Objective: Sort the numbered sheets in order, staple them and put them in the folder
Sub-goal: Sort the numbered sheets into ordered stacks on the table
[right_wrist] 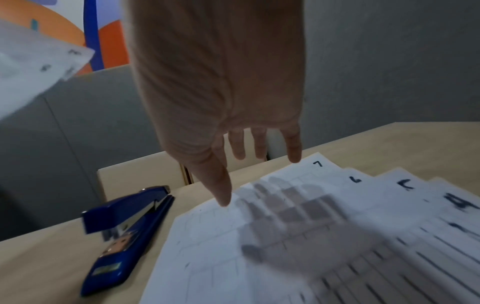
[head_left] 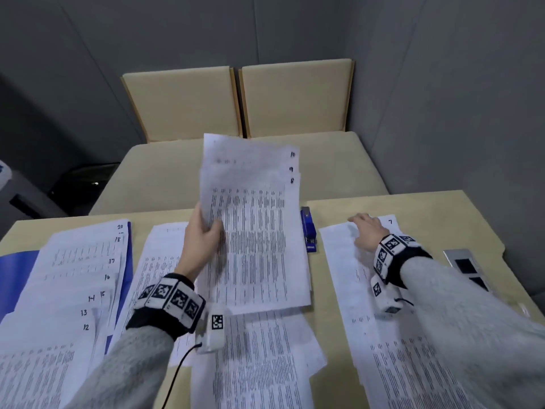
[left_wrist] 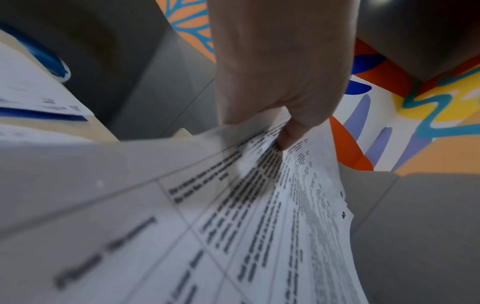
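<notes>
My left hand [head_left: 203, 231] [left_wrist: 283, 115] grips a fanned bunch of printed sheets [head_left: 253, 231] [left_wrist: 272, 205] numbered 8, 9 and 10, raised above the middle of the table. My right hand [head_left: 367, 230] [right_wrist: 233, 160] hovers with straight fingers just over the top of the right-hand pile [head_left: 380, 305] [right_wrist: 298, 236], whose top sheet is marked 7; lower numbers fan out beneath it. A blue stapler [head_left: 308, 230] [right_wrist: 130, 232] lies between the held sheets and that pile. On the left, sheets 12 to 20 [head_left: 73, 278] lie fanned over the blue folder [head_left: 17, 270].
More loose printed sheets [head_left: 259, 358] lie under my left arm at the table's middle. A grey panel with black squares [head_left: 469, 268] sits by the right edge. Two beige chairs [head_left: 239, 101] stand behind the table, grey walls around them.
</notes>
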### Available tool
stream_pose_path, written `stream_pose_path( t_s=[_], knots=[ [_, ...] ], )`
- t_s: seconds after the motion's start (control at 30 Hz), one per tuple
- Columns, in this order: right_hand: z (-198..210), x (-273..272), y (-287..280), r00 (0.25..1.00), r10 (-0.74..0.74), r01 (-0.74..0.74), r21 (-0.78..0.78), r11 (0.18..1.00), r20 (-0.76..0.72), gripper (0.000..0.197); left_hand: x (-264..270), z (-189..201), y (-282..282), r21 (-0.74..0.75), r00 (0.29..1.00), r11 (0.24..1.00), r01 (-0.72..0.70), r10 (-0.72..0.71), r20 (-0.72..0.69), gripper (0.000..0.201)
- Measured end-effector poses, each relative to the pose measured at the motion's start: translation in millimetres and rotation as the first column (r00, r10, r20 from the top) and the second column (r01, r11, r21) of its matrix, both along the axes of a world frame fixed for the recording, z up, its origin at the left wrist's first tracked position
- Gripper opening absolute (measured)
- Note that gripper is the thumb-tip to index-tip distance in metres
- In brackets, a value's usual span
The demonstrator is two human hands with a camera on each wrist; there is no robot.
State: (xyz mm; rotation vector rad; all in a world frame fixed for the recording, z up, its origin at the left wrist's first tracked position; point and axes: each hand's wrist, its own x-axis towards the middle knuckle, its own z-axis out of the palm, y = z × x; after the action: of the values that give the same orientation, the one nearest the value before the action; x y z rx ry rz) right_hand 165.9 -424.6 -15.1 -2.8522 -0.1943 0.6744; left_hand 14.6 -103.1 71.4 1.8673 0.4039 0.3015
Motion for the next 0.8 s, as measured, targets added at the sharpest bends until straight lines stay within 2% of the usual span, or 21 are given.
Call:
stream_pose_path(
  t_s=[0.1,0.27,0.33,0.43,0.57,0.67,0.73,0.8],
  knots=[
    [-6.9,23.8,2.1,0.999,0.033,-0.034,-0.047,0.998,-0.018,0.074,32.2,4.5,-6.1,-0.102,1.0,0.995,0.013,-0.013,0.002,0.037],
    [-23.1,43.8,0.7,0.996,0.079,-0.072,-0.161,0.984,0.035,0.059,84.3,-3.3,-26.1,-0.135,0.999,0.99,0.028,-0.034,-0.039,0.043],
    [-31.2,44.1,-2.0,0.993,0.082,-0.067,-0.163,0.984,0.088,0.059,103.8,-6.4,-35.0,-0.137,0.998,0.989,0.05,-0.055,-0.032,0.045],
    [-39.9,40.2,-9.9,0.986,0.056,-0.036,-0.123,0.992,0.159,0.06,134.5,-13.2,-47.0,-0.14,0.999,0.989,0.045,-0.046,-0.003,0.037],
    [-43.5,29.8,-22.9,0.975,0.026,-0.008,-0.084,0.996,0.219,0.039,162.6,-19.0,-68.6,-0.128,0.997,0.991,-0.032,0.041,0.07,0.037],
    [-40.7,18.9,-35.1,0.963,-0.062,0.046,0.067,0.997,0.262,0.024,185.6,-25.4,-79.5,-0.162,0.987,0.982,-0.099,0.117,0.106,0.047],
    [-33.5,11.4,-42.1,0.954,-0.118,0.073,0.169,0.983,0.274,0.021,199.9,-28.3,-83.5,-0.202,0.983,0.973,-0.108,0.135,0.128,0.052],
    [-22.1,4.4,-47.8,0.946,-0.151,0.093,0.207,0.974,0.285,0.02,211.0,-30.9,-90.8,-0.246,0.983,0.965,-0.088,0.124,0.133,0.047]
  ],
)
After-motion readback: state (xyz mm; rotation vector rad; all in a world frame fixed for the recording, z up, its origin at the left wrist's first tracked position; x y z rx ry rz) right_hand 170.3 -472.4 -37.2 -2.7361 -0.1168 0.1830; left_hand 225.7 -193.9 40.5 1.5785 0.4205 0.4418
